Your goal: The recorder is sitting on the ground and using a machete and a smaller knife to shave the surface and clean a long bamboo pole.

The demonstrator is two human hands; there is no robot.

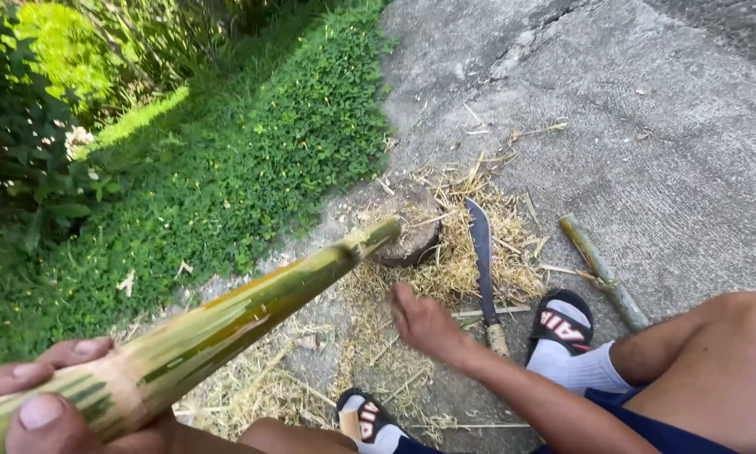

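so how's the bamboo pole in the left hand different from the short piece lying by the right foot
The bamboo pole is thick and raised off the ground, held in the left hand; the short bamboo piece is thin and lies flat on the concrete, untouched. The pole is streaked yellow-green, the short piece duller green-brown. Both are cut bamboo lengths.

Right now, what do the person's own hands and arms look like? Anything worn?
Both hands bare: left hand and right hand have no gloves, rings or watch in view. The right forearm is uncovered, no sleeve in frame. Left thumbnail is short and plain. Only the left hand's fingers show.
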